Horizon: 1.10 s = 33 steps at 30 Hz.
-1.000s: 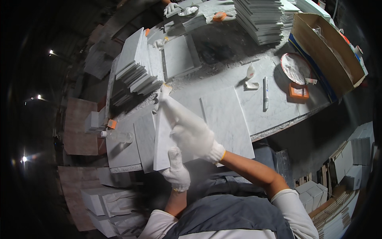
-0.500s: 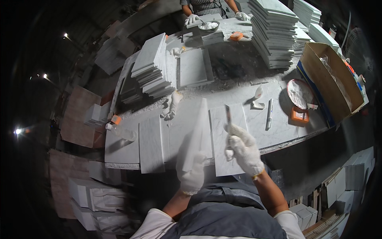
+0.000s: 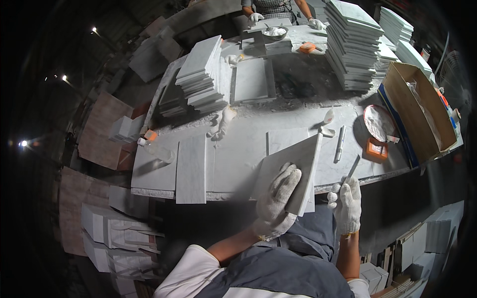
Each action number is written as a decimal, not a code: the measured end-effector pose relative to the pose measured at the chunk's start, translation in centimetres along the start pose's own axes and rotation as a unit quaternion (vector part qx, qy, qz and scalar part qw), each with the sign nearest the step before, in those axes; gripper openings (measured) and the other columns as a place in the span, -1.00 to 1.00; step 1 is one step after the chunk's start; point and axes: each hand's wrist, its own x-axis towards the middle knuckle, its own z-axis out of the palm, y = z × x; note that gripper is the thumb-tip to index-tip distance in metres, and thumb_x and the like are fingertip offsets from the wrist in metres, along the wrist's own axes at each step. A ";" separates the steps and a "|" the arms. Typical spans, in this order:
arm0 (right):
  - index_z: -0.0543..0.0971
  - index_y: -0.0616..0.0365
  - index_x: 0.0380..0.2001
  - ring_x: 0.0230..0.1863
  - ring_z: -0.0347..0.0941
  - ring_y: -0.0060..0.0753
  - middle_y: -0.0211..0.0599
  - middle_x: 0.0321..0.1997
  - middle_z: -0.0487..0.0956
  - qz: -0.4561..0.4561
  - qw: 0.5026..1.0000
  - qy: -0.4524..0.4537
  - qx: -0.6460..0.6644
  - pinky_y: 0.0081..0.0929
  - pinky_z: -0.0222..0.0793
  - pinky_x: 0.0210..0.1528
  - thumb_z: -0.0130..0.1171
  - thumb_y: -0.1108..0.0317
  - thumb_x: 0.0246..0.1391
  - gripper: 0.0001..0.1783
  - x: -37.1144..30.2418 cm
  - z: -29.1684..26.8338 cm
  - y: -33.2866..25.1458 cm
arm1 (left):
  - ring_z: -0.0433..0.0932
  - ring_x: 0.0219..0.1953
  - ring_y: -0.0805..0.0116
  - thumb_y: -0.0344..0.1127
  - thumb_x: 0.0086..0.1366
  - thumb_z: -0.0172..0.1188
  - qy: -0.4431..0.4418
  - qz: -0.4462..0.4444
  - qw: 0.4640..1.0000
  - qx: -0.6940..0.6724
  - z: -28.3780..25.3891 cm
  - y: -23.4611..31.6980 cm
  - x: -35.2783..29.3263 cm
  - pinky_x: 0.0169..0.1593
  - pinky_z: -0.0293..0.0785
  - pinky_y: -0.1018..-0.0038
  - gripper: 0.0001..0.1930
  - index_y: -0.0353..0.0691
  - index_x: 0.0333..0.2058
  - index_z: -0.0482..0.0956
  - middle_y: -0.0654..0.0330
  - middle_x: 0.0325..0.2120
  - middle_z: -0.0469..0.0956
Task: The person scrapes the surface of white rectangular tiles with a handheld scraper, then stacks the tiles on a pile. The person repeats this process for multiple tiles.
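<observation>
My left hand (image 3: 276, 198), in a white glove, grips a grey marble tile (image 3: 293, 166) and holds it tilted up on its edge at the near side of the dusty workbench (image 3: 233, 159). Just right of the tile, my gloved right hand (image 3: 347, 202) is closed on a thin metal blade (image 3: 352, 169) that points up and away from me. A second marble tile (image 3: 285, 139) lies flat on the bench behind the held one.
A long marble slab (image 3: 191, 169) and a plastic bottle (image 3: 156, 150) lie at the left. Tile stacks (image 3: 203, 74) (image 3: 353, 44) stand farther back. A white bowl (image 3: 380, 123), an orange block (image 3: 376, 149), a pen (image 3: 339, 144) and a cardboard box (image 3: 417, 111) sit right. Another person's gloved hands (image 3: 256, 18) work at the far end.
My left hand has tipped the marble tile up from the bench toward me. My right hand has moved off the tile to its right, holding the blade.
</observation>
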 end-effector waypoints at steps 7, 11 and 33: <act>0.47 0.08 0.08 -0.36 0.43 -0.53 -0.40 -0.27 0.52 0.065 0.997 -0.030 0.036 -0.58 0.43 -0.38 0.16 0.37 0.38 -0.74 -0.9 -2.9 0.2 | 0.42 0.30 -0.11 -0.60 0.24 0.34 -0.016 0.106 0.980 0.169 0.0 0.9 1.1 0.30 0.46 0.18 -0.37 -0.52 0.27 0.35 -0.25 0.26 0.34; 0.46 0.01 0.02 -0.30 0.47 -0.39 -0.34 -0.20 0.52 0.062 0.994 -0.053 0.067 -0.49 0.43 -0.37 0.14 0.25 0.41 -0.79 -1.5 -3.2 0.5 | 0.50 0.21 -0.07 -0.63 0.25 0.29 -0.021 0.062 0.997 0.038 0.5 0.1 0.8 0.16 0.59 0.25 -0.37 -0.49 0.30 0.32 -0.29 0.26 0.32; 0.48 0.31 0.04 0.28 0.49 -0.24 0.09 0.38 0.45 -0.307 0.931 -0.153 -0.124 -0.34 0.40 0.28 0.01 0.37 0.44 -0.74 1.0 1.6 -3.1 | 0.54 0.12 0.19 -0.49 0.35 0.29 0.000 -0.142 0.984 -0.111 5.6 -1.3 -1.4 0.08 0.61 0.36 -0.38 -0.37 0.34 0.31 -0.03 0.19 0.44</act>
